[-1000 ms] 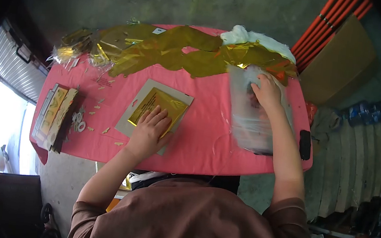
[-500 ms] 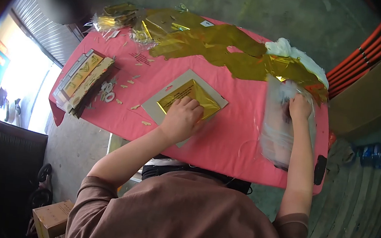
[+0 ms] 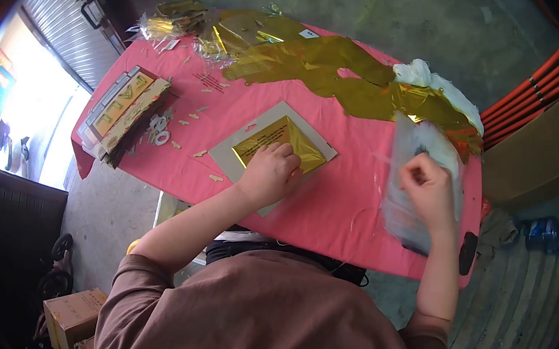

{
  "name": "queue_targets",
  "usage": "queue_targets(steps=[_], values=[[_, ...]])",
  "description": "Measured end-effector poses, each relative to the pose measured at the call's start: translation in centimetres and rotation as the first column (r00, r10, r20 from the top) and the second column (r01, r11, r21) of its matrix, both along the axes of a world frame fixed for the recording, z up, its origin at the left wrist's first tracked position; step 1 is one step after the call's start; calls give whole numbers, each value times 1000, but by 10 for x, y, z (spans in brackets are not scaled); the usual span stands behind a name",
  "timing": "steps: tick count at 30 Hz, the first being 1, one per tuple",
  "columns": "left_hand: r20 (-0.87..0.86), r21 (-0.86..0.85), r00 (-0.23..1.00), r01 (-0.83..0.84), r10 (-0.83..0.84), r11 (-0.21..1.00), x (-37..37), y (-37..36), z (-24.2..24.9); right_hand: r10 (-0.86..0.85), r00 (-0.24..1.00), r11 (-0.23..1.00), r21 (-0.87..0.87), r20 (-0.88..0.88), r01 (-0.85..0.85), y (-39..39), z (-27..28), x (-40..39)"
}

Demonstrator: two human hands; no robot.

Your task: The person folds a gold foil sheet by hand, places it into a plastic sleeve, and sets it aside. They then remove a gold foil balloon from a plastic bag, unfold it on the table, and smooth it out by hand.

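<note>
My left hand [image 3: 271, 172] rests with curled fingers on a gold foil packet [image 3: 302, 151] that carries printed text. What its fingers pinch, if anything, is hidden. Beneath the packet lies a grey card [image 3: 229, 150] with a small hang slot, set at an angle on the pink cloth. My right hand [image 3: 428, 190] is closed in a pinch above a stack of clear plastic bags [image 3: 401, 218] at the table's right side. Whatever may be between those fingers is too small to make out. A dark patch [image 3: 422, 149] shows on the bags just beyond them.
Gold film [image 3: 311, 69] spreads along the table's far edge, with crumpled clear packaging [image 3: 165, 29] at its left end. On the left stand a bundle of cards [image 3: 126, 111], white tape rings [image 3: 161, 137] and small scraps. A cardboard box [image 3: 534, 153] is beyond the right edge.
My right hand has drawn back toward me from the far part of the bags, and its fingers have curled into a pinch. My left hand has stayed on the gold packet.
</note>
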State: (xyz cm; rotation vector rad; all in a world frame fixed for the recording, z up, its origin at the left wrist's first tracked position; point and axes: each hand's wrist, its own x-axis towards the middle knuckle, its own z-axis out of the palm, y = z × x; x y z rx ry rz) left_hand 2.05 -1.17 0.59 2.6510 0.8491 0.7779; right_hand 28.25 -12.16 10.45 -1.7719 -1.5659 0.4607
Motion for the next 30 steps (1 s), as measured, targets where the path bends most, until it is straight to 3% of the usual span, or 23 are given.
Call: queue_targets(steps=[1,3,7,11,13,14,16,30], values=[[13,-5,1000,-7,8,1000,1,0,0,-6,1000,1000,-1,2,6,-1,-6,-7],[3,35,1000,-21,21,999,3,-2,-1,141,943,977,-110,-303,-181,1,-31,-16],[10,94,997,-71,71,993,5,-1,-6,197,921,971,-62,-337,-231,7,-66,-31],[29,99,997,-73,70,992,5,-1,-7,308,940,950,1,-150,-311,20,-85,-46],[12,105,998,-62,61,993,4,-2,-5,243,958,956,127,155,-263,28,-96,-50],[13,107,998,-63,62,992,4,-3,-5,243,957,956,129,156,-264,32,-100,-53],[23,119,998,-56,54,991,4,-3,-6,138,888,916,285,440,-283,37,-105,-57],[-36,146,999,-34,40,989,3,-5,-9,262,852,904,194,453,-381,60,-114,-53]])
